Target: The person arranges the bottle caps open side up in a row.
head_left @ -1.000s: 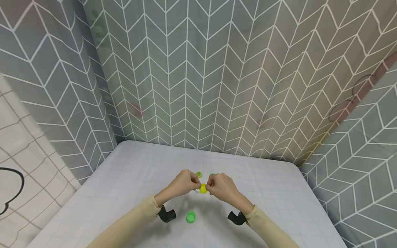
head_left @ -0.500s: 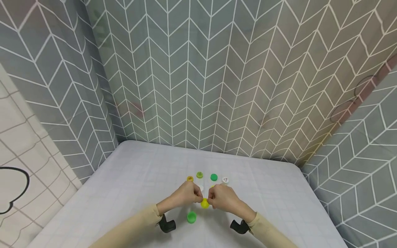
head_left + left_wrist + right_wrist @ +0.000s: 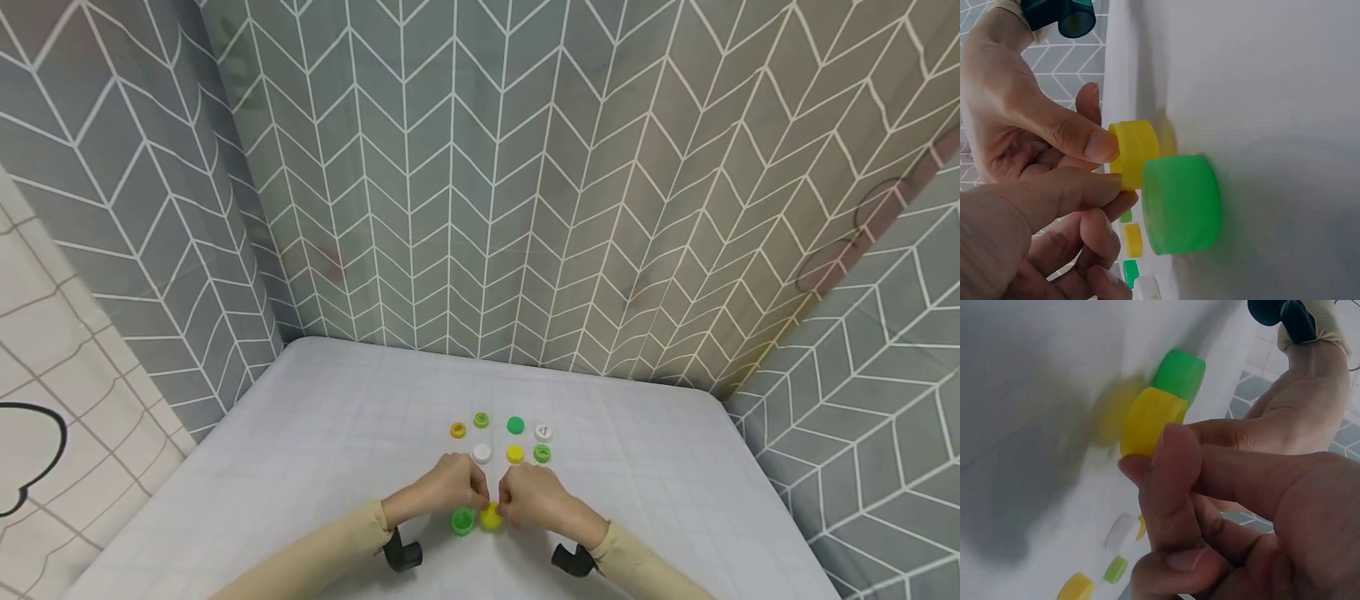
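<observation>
Both hands have drawn nearer the person over the last second, bringing the yellow cap back from the far group, and the caps they were covering now show. From where I stand, the left hand pinches that cap on one side and the right hand pinches it on the other, thumb and fingers narrow on its edge. It sits right beside the green cap, which lies hollow side up on the white cloth; whether the two touch, or whether the held one is clear of the cloth, I can't tell.

Beyond the knuckles are seven more caps in two loose rows. Nearer are a plain white cap, a second yellow cap and a printed green cap. Farther off, left to right, come an orange cap, a lime cap, a dark green cap and a printed white cap. Grey curtains with white zigzags hang behind the table.
</observation>
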`<state>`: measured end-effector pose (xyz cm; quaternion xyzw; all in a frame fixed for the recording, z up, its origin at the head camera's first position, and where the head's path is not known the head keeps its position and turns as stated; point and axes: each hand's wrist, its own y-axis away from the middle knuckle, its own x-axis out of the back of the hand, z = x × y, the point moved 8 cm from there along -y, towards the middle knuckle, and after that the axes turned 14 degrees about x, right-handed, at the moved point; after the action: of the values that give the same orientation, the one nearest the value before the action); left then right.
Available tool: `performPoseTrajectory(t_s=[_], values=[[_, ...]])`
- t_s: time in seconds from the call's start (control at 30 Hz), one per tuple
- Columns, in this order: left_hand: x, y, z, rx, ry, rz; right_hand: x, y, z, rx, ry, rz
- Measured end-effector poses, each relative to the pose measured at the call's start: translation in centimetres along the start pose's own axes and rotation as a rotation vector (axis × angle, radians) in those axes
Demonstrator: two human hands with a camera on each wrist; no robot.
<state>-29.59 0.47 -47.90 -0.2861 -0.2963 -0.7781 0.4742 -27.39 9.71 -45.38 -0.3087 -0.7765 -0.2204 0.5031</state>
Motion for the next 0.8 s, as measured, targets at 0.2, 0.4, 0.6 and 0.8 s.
performPoseTrajectory(t_s=[0.2,0.4,0.6,0.8], values=[[-0.5,-0.3,-0.4,0.018,-0.041,-0.028,-0.8,-0.2,0.0,-0.013,-0.008,-0.035],[-0.7,-0.3,-0.7,0.053,-0.049,-0.055,-1.0,-0.2,0.1,-0.022,-0.014,-0.041],[-0.7,-0.1,-1.0,0.062,-0.069,-0.064,-1.3,-0.1,0.2,-0.05,-0.062,-0.049],[-0.7,-0.2,-1.2,0.071,-0.074,-0.083,-1.2,0.0,0.1,-0.022,-0.062,-0.031]])
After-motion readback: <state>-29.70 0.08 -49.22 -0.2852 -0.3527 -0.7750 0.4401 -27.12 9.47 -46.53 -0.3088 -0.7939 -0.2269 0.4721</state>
